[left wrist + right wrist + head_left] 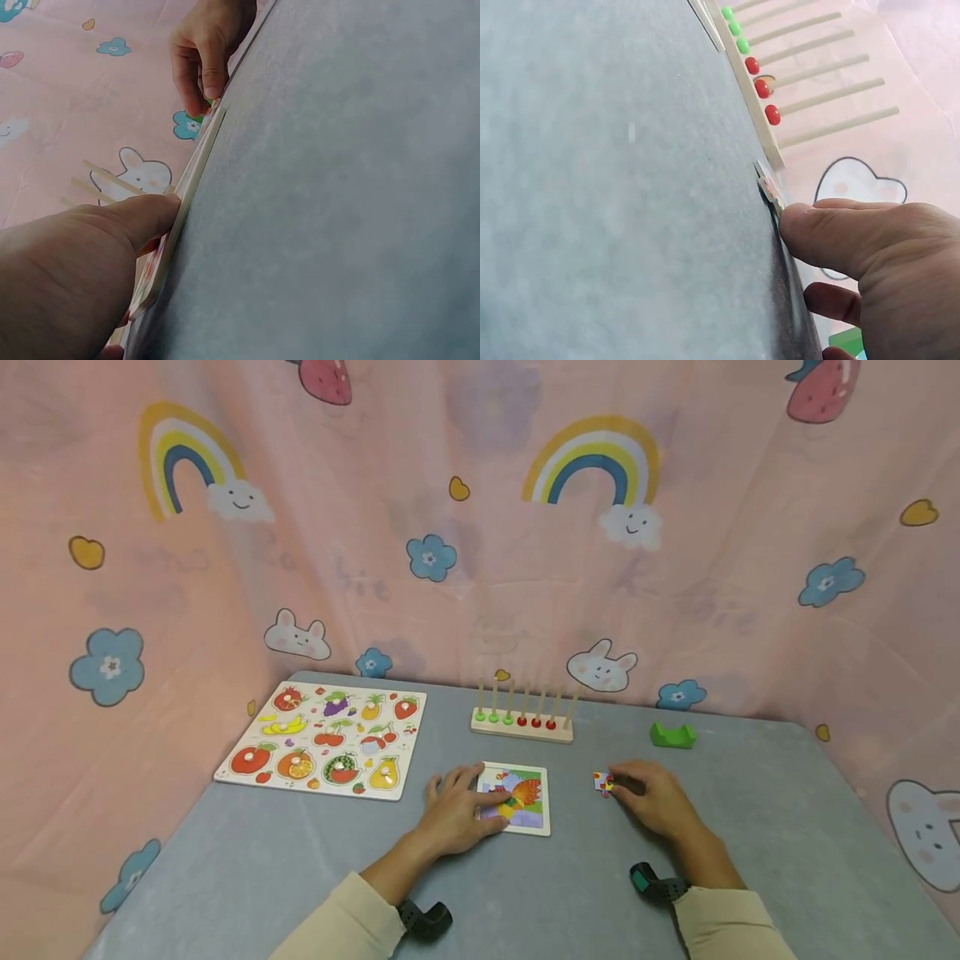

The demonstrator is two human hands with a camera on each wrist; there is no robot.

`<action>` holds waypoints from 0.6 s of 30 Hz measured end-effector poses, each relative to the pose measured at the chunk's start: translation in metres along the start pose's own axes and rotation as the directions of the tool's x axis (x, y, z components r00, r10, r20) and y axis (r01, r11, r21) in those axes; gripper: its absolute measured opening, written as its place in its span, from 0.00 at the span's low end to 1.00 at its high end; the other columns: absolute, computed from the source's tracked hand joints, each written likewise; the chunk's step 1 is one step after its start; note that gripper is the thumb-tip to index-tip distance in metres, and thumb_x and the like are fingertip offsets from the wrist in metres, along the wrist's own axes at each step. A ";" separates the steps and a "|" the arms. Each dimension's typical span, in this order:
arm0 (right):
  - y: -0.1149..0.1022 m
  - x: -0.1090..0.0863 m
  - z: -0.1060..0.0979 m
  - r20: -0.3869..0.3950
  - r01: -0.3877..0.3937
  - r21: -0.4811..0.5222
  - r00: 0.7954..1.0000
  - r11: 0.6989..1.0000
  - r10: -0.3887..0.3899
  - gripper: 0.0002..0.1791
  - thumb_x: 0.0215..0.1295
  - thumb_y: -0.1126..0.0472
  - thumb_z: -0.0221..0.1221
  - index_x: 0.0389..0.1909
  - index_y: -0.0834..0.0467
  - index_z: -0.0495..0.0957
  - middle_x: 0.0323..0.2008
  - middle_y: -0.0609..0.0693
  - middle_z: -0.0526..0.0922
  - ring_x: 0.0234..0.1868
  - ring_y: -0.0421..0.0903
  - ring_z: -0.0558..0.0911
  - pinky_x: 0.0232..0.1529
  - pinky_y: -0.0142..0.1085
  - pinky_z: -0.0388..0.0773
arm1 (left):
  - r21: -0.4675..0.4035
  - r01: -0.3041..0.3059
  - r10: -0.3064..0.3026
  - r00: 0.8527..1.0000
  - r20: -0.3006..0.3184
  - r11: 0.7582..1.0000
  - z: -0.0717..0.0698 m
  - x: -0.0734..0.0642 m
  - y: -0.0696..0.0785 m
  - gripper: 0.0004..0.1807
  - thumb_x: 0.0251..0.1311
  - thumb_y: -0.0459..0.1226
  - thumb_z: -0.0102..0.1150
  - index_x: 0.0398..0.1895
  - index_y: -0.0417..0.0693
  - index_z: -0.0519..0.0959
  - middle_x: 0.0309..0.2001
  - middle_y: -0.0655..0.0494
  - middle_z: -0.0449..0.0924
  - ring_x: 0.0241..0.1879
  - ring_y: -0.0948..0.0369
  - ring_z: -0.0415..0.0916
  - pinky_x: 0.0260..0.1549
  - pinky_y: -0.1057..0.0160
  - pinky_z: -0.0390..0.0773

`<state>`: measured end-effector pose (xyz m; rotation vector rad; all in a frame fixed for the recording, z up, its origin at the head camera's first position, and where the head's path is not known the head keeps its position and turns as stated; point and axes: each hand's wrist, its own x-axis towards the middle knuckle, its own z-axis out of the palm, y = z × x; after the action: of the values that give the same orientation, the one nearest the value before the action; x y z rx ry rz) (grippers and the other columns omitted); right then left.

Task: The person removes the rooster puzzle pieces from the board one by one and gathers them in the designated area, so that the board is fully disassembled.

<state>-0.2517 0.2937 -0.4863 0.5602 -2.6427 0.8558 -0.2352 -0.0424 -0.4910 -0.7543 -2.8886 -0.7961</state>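
Note:
My left hand (453, 818) rests on a small framed jigsaw puzzle (536, 829), with the index finger laid straight across its colourful picture. In the left wrist view, the thumb (154, 214) presses at the puzzle's pale wooden edge. To the right of the frame, my right hand (656, 802) pinches a small jigsaw piece (601, 782) printed in purple, yellow and red. The right wrist view shows that piece (768, 184) at the thumb tip, tilted close over the grey table. Part of the piece is hidden behind the fingers.
A fruit peg puzzle board (315, 785) lies at the left. Behind the frame stands a wooden rack (525, 732) with upright pegs and green and red beads. A green curved block (672, 737) sits at the back right. A pink printed curtain (480, 610) hangs along the grey table's (570, 893) back edge.

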 end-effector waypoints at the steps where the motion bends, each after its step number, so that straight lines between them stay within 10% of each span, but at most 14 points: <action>1: 0.000 0.000 0.000 0.004 -0.003 0.001 1.000 1.000 0.003 0.16 0.52 0.73 0.68 0.44 0.67 0.83 0.42 0.59 0.83 0.48 0.62 0.78 0.51 0.57 0.68 | 0.001 0.000 0.000 1.000 0.001 1.000 0.000 0.000 0.000 0.22 0.56 0.54 0.63 0.56 0.67 0.81 0.69 0.49 0.61 0.67 0.48 0.54 0.57 0.34 0.44; 18: -0.003 0.002 -0.010 0.056 -0.090 -0.018 0.994 0.996 0.090 0.17 0.59 0.67 0.64 0.50 0.67 0.80 0.47 0.62 0.81 0.50 0.62 0.77 0.51 0.58 0.69 | -0.008 -0.009 0.010 1.000 0.004 1.000 0.000 -0.001 -0.001 0.23 0.56 0.54 0.63 0.56 0.67 0.81 0.69 0.49 0.61 0.67 0.45 0.54 0.57 0.33 0.43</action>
<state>-0.2499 0.2968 -0.4765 0.4714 -2.7419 0.8569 -0.2350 -0.0435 -0.4922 -0.7706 -2.8847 -0.8066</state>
